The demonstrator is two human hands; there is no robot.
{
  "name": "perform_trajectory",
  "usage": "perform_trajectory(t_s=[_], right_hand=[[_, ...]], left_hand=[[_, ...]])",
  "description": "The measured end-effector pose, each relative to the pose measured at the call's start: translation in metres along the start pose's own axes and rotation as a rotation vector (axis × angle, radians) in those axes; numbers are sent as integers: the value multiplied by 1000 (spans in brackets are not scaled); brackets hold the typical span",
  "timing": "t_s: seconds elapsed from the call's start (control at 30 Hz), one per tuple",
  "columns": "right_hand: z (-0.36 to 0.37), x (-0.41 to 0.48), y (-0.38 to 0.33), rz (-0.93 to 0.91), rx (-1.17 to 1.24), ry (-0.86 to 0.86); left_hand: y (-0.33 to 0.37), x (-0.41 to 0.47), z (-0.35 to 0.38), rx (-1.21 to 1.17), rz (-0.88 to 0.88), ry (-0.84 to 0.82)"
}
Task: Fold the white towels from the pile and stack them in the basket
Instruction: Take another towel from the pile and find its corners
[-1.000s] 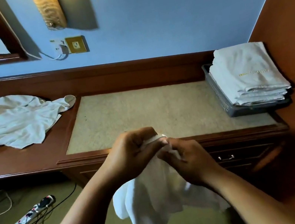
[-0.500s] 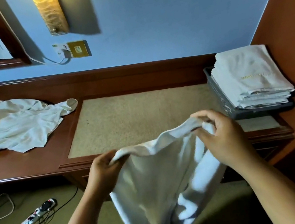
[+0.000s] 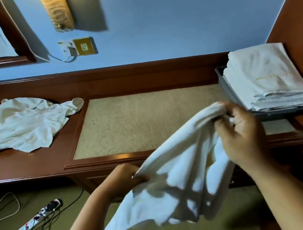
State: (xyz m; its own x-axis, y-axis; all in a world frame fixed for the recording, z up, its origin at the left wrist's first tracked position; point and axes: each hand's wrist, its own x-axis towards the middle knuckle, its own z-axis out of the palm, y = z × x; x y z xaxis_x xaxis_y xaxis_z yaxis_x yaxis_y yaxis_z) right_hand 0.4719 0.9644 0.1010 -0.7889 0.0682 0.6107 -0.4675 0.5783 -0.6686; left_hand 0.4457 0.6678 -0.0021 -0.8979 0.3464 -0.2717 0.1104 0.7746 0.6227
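Observation:
I hold a white towel (image 3: 177, 178) in the air in front of the desk, stretched at a slant. My left hand (image 3: 125, 177) grips its lower left edge. My right hand (image 3: 239, 132) grips its upper right corner, close to the basket. The towel's lower part hangs loose below my hands. A pile of rumpled white towels (image 3: 18, 127) lies on the desk at the left. A grey basket (image 3: 228, 89) at the right end of the desk holds a stack of folded white towels (image 3: 264, 77).
The wooden desk (image 3: 25, 166) has a beige inset panel (image 3: 137, 121) in the middle. A brown wall stands right of the basket. On the floor at the left lie a power strip (image 3: 37, 216) and cables. A wall socket (image 3: 83, 47) and lamp are above.
My hands, together at the towel's edge a second ago, have drawn apart and spread it. My right hand has risen toward the basket while my left has dropped lower.

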Motion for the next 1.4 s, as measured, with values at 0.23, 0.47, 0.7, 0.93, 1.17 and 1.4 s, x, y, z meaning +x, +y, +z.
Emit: perform_trajectory(t_s=[0.23, 0.47, 0.7, 0.93, 1.17, 1.4], right_hand=[[-8, 16, 10, 267, -215, -269], [45, 2, 5, 250, -60, -651], [21, 14, 33, 421, 136, -373], [22, 18, 51, 751, 331, 4], [38, 8, -12, 720, 732, -57], [28, 18, -24, 699, 812, -172]], left_hand=[[12, 12, -24, -329, 112, 576], [118, 4, -68, -105, 557, 326], [68, 29, -59, -530, 390, 221], [92, 32, -37, -1248, -2, 372], [136, 16, -16, -1090, 79, 500], [146, -2, -21, -1079, 140, 610]])
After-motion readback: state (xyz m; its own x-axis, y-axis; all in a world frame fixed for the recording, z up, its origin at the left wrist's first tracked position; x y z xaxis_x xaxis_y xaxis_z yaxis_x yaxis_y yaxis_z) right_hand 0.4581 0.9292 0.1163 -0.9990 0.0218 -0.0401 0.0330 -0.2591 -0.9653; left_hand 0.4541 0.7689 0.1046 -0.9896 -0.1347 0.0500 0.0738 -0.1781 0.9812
